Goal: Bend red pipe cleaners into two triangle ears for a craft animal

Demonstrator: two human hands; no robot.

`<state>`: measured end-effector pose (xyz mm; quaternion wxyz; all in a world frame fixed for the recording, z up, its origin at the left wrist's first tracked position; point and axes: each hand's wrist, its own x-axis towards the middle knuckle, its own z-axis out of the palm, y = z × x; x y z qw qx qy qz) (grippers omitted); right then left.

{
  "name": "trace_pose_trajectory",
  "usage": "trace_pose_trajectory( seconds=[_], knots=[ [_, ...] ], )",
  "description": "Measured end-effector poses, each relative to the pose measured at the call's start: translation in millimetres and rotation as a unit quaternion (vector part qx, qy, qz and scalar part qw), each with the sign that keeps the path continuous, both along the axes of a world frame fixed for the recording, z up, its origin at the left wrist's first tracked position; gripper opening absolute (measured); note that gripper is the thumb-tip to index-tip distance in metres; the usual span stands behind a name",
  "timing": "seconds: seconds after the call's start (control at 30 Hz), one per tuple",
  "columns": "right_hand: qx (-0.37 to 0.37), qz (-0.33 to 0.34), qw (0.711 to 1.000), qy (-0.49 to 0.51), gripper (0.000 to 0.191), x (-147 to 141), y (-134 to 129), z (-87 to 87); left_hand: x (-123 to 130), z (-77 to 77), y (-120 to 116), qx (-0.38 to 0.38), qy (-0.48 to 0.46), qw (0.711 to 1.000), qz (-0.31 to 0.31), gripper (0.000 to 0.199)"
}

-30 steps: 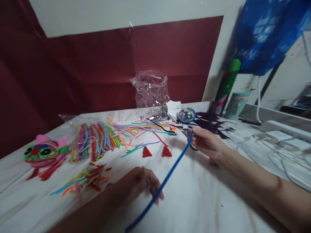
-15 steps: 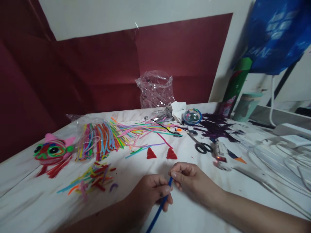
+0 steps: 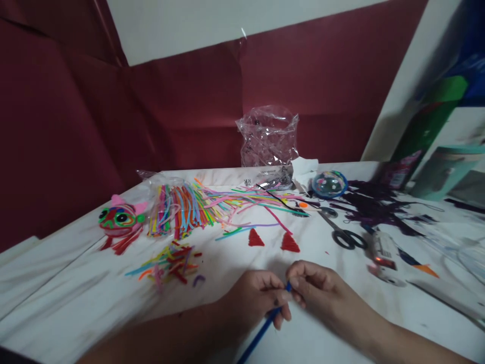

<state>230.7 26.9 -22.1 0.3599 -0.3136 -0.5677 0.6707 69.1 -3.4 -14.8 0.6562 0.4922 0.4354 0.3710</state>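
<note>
Between my two hands runs a blue pipe cleaner (image 3: 258, 339), its long end slanting down toward the bottom edge of the view. My left hand (image 3: 254, 297) is closed, thumb and fingers pinching it near the upper end. My right hand (image 3: 317, 289) pinches the tip just above and to the right, close to the left fingertips. Beyond the hands, two small red triangles of wound pipe cleaner (image 3: 255, 238) (image 3: 290, 243) lie flat on the white marbled table (image 3: 227, 263).
On the left are a colourful face-shaped craft (image 3: 120, 219), bagged pipe cleaners (image 3: 182, 210) and a pile of cut pieces (image 3: 176, 263). Scissors (image 3: 346, 236), a glue gun (image 3: 385, 253), a clear round dome (image 3: 329, 184) and dark purple strands (image 3: 375, 202) lie right. A green cup (image 3: 447, 172) stands behind.
The view has swung left, so everything on the table appears farther right. Both hands still pinch the blue pipe cleaner; less of it shows between their fingertips.
</note>
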Motion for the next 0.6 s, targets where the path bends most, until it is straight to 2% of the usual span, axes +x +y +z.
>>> trace_pose_trajectory(
  seconds=[0.13,0.2,0.23,0.27,0.3,0.33,0.37,0.4,0.43,0.47,0.5,0.53,0.57,0.6],
  knots=[
    [-0.009,-0.121,0.992,0.046,0.026,11.9,22.5,11.5,-6.3,-0.6,6.4,0.002,0.042,0.999,-0.004,0.014],
    [-0.008,-0.171,0.980,0.101,0.026,23.7,43.2,19.6,-13.3,2.0,8.6,0.053,0.106,0.993,0.021,0.012],
    [-0.006,-0.187,0.975,0.121,0.026,30.1,53.0,24.2,-17.2,4.9,8.2,0.113,0.150,0.981,0.055,0.009],
    [-0.005,-0.210,0.967,0.142,0.025,36.0,60.9,29.1,-20.9,8.8,6.3,0.211,0.186,0.952,0.123,0.012],
    [0.002,-0.246,0.954,0.170,0.024,40.7,65.9,34.6,-24.0,13.3,3.1,0.320,0.210,0.910,0.157,0.023],
    [0.019,-0.276,0.940,0.200,0.022,43.8,67.1,40.4,-26.0,17.9,-1.4,0.402,0.222,0.874,0.159,0.027],
    [0.039,-0.287,0.931,0.220,0.020,44.9,64.3,46.4,-26.6,22.0,-6.6,0.447,0.219,0.857,0.130,0.026],
    [0.067,-0.275,0.931,0.232,0.017,44.0,57.7,52.2,-25.8,25.1,-11.6,0.462,0.198,0.861,0.081,0.023],
    [0.096,-0.238,0.939,0.229,0.014,41.7,47.9,57.4,-23.6,26.9,-15.7,0.439,0.168,0.882,0.016,0.019],
    [0.125,-0.180,0.952,0.212,0.012,38.3,35.9,61.6,-20.6,27.5,-18.0,0.381,0.130,0.915,-0.028,0.020],
    [0.152,-0.100,0.965,0.187,0.011,34.7,23.3,64.5,-17.4,27.0,-18.0,0.305,0.075,0.948,-0.044,0.025],
    [0.170,-0.014,0.975,0.144,0.010,31.4,11.4,66.0,-14.8,26.2,-15.6,0.228,0.009,0.973,-0.030,0.031],
    [0.176,0.057,0.977,0.104,0.011,29.1,1.7,66.0,-13.5,25.4,-10.9,0.160,-0.060,0.985,0.007,0.033],
    [0.178,0.099,0.976,0.078,0.013,27.8,-4.7,65.0,-13.9,25.2,-4.4,0.110,-0.125,0.984,0.066,0.032]
  ],
)
